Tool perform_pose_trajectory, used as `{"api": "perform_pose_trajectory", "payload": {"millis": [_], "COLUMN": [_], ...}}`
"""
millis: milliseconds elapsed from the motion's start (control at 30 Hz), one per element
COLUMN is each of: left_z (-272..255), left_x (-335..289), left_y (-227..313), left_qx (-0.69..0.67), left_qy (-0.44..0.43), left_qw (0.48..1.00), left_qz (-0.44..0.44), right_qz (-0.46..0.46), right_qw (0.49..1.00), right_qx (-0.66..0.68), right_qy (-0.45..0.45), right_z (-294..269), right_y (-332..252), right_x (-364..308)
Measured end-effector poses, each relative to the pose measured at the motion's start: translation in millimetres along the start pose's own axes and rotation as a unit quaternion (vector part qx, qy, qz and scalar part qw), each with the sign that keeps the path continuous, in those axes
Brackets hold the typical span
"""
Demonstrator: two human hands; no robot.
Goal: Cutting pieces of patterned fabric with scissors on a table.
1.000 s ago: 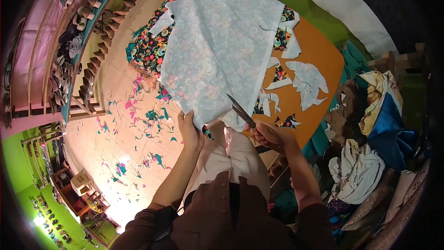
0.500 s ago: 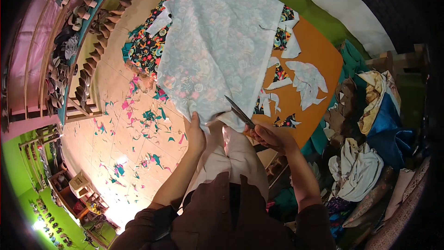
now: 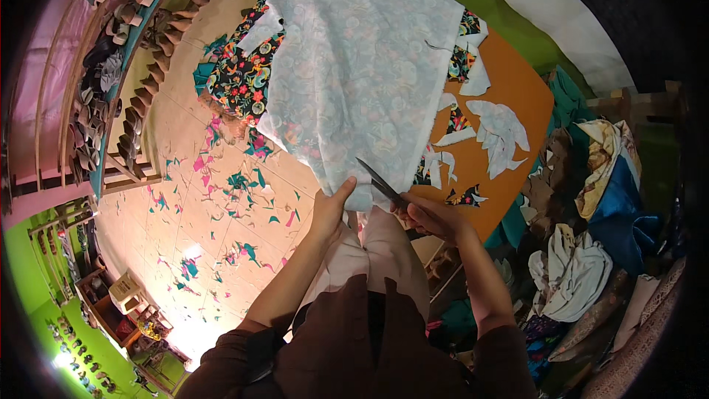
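A large sheet of pale fabric (image 3: 369,81) with a faint floral pattern showing through lies across the orange tabletop (image 3: 509,81) and hangs over its near edge. My left hand (image 3: 332,208) grips the fabric's near edge, thumb on top. Dark scissors (image 3: 378,179) are in my right hand (image 3: 432,218), their blades pointing up and left over the fabric near that edge. Whether the blades are parted is hard to tell. Black fabric with bright flowers (image 3: 247,77) sticks out on the left side. White offcuts (image 3: 498,133) lie on the tabletop to the right.
Teal and pink scraps (image 3: 240,181) are scattered over the tiled floor (image 3: 148,251) at left. Shelves (image 3: 122,81) of shoe forms stand beyond them. Heaped cloth (image 3: 569,273) and fabric rolls crowd the right side. A plastic stool (image 3: 127,292) stands at lower left.
My left hand has moved right and slightly down, drawing the fabric's near edge with it. The sheet has shifted slightly right. The scissors have stayed almost in place.
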State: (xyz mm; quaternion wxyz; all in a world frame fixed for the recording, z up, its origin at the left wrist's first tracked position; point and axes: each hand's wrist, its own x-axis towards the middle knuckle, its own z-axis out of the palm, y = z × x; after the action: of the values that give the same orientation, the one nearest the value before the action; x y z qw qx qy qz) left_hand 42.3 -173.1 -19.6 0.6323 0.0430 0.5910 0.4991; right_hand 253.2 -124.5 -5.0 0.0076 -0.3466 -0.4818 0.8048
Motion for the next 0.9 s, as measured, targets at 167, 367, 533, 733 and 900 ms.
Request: {"api": "perform_pose_trajectory", "payload": {"millis": [167,367,533,733,900], "left_z": [-0.3,-2.9,4.6,-9.0,-7.4], "left_x": [-2.4,-4.7,-13.0,-4.8,-6.3], "left_y": [-2.5,-1.2,18.0,7.3,7.7], "left_qx": [0.025,0.099,0.034,0.083,0.098], "left_qy": [0.008,0.030,0.034,0.053,0.036], "left_qw": [0.998,0.992,0.999,0.995,0.994], "left_qz": [0.060,0.067,0.000,0.004,0.021], "right_qz": [0.009,0.079,0.038,0.011,-0.009], "right_qw": [0.990,0.980,0.992,0.993,0.994], "right_qx": [0.133,0.150,0.111,0.105,0.104], "right_qy": [-0.055,-0.105,-0.045,-0.043,-0.030], "right_z": [-0.5,-5.4,6.4,11.7,18.4], "right_y": [2.1,14.0,6.9,-1.5,-11.2], "right_x": [11.3,27.7,35.0,39.9,36.9]}}
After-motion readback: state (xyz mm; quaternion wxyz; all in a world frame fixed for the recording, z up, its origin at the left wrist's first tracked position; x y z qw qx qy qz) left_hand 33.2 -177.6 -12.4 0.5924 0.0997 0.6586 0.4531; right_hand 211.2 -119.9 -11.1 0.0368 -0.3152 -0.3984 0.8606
